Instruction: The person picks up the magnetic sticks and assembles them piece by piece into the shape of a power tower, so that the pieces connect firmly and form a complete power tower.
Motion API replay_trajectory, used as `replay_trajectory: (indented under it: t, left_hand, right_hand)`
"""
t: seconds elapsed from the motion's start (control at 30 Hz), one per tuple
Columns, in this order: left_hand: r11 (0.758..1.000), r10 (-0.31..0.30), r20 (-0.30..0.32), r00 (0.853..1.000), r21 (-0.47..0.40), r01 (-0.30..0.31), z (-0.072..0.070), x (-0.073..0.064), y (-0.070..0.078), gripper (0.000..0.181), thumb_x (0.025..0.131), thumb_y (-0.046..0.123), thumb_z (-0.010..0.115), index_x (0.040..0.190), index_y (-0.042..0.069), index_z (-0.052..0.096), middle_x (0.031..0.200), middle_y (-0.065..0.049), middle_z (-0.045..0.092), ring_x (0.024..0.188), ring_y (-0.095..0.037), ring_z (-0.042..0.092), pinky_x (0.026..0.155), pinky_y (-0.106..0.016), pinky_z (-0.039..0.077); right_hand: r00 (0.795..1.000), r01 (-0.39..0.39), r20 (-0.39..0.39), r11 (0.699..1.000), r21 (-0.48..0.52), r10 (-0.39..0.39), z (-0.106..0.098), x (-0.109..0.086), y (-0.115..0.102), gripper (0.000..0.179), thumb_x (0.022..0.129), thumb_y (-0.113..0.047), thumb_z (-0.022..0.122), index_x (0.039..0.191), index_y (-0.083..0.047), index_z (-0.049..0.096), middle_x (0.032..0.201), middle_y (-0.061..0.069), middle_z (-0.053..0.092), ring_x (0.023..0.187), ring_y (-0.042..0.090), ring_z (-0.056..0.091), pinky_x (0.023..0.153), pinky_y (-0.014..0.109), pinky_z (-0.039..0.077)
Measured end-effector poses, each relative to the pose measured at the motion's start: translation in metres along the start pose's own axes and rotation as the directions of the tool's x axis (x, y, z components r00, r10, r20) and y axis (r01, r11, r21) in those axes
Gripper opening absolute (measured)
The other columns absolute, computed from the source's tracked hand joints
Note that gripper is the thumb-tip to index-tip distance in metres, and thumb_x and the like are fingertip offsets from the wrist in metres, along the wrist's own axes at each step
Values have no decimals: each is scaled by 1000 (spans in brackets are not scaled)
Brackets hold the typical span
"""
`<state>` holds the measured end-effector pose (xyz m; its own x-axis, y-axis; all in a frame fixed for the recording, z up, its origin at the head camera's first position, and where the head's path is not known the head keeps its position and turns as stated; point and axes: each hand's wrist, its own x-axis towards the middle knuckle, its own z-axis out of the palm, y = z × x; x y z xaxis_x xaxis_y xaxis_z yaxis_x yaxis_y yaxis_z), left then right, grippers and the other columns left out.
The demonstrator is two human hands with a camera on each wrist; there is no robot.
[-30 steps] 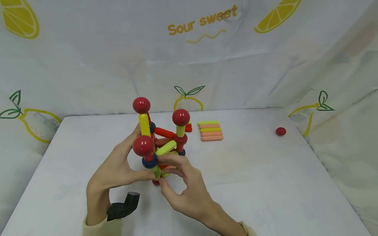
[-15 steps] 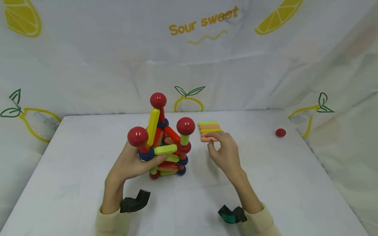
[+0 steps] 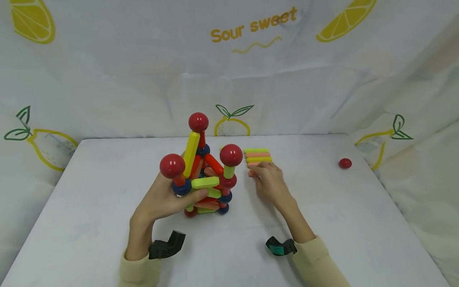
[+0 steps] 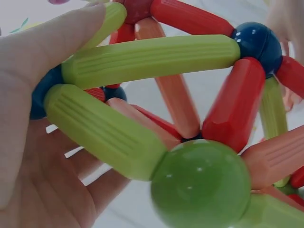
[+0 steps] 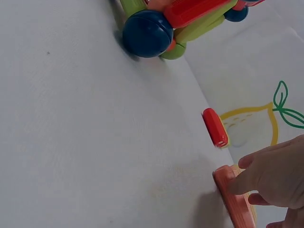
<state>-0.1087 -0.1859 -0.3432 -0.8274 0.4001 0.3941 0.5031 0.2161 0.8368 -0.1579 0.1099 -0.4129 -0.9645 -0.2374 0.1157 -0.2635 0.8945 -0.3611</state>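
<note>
My left hand [image 3: 163,199] grips a magnetic stick-and-ball structure [image 3: 205,182], its thumb lying over a lime stick on the near side. Red balls [image 3: 172,166] top the structure, with blue balls and red, orange, yellow and lime sticks below. A green ball [image 4: 202,185] shows close up in the left wrist view, next to the spread fingers. To the right, my right hand [image 3: 272,185] pinches the nearest orange stick [image 5: 237,206] of a row lying on the table. The thumb and fingertips are at that stick's left part; its other end is hidden under the hand.
Beyond the right hand lie lime, orange and yellow sticks [image 3: 259,159] side by side. A short red stick [image 5: 216,127] lies left of them in the right wrist view. One loose red ball [image 3: 345,163] rests at the far right, near the lemon-print cloth backdrop [image 3: 287,99].
My right hand has left the structure and moved right to the row of sticks, taking hold of the nearest orange one. My left hand has shifted right, turning the structure.
</note>
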Motion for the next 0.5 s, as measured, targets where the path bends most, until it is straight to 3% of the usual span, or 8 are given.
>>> replay_trajectory:
  t: [0.1,0.23,0.4,0.5]
  left_hand:
    - [999,-8,2,1000,51,8,-3,-2,4,83,77,10,89,148,18,47,124,-5,70,115,-19,67,101,-33,57]
    - [989,-6,-22,1000,148,9,-6,-6,6,86,76,10,90,149,16,47,126,-5,68,118,-15,64,99,-34,57]
    - [983,-6,-39,999,182,13,-5,-6,5,76,75,8,90,140,12,52,124,-5,69,115,-15,65,96,-33,58]
    - [982,-11,-43,999,190,19,-5,-6,5,75,75,9,90,140,12,52,123,-4,69,114,-15,66,96,-32,58]
  right_hand:
    - [1000,2,7,1000,-8,-2,0,-1,2,25,90,-5,75,115,-3,77,101,16,70,97,31,60,92,52,54]
    - [998,0,65,1000,-8,1,0,-1,5,20,92,-11,76,108,0,78,89,12,66,87,24,56,75,35,52]
    - [993,-13,116,999,42,8,-1,-3,6,20,95,-16,73,107,-1,78,88,9,71,85,22,58,79,35,55]
    - [997,-1,71,998,62,-4,-7,-9,2,24,94,-17,74,113,-2,76,94,10,72,88,23,59,81,38,56]
